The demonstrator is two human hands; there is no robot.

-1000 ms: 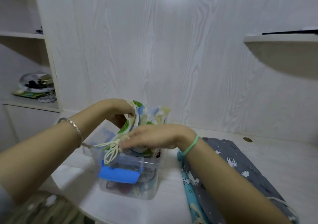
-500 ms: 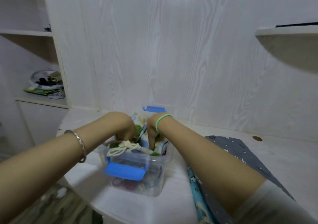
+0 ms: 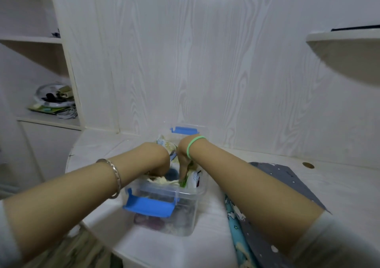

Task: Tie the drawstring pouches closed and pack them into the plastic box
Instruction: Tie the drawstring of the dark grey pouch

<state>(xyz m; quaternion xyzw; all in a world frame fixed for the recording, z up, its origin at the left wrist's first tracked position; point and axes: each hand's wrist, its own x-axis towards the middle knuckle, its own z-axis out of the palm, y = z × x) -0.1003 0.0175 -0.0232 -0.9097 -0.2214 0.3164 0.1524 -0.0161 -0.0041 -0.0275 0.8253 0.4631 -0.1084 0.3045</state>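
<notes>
Head view: the leaf-print pouch [image 3: 166, 144] is being pressed down into the plastic box [image 3: 186, 218], which is sitting near the front left corner of the bench [image 3: 207, 245], just inside its rounded edge. Both hands are being held inside the box's open top. The right hand [image 3: 183, 159] is being pointed steeply downward, with its fingers [image 3: 182, 173] stretched out straight and pushed against the pouch fabric, nothing being gripped. The left hand [image 3: 158, 161] is being bent at the knuckles over the left side of the pouch; its fingertips are being hidden by the hand's own back, so it cannot be told whether anything is being gripped. The pouch's cream drawstring [image 3: 161, 181], bunched in a knot, is lying at the box's near rim, just below the hands. The top of the pouch is being left sticking up above the far rim between the two wrists.

A blue latch [image 3: 149, 206] is hanging on the box's near wall, and a second blue latch [image 3: 184, 130] is showing at the far side. More patterned cloth is being seen dimly through the clear wall. A silver bracelet [image 3: 115, 178] is being worn on the left wrist, a green band [image 3: 193, 145] on the right. Grey star-print fabric [image 3: 287, 178] and a teal printed fabric [image 3: 236, 223] are lying toward the bench's front right, just beside the box.
</notes>
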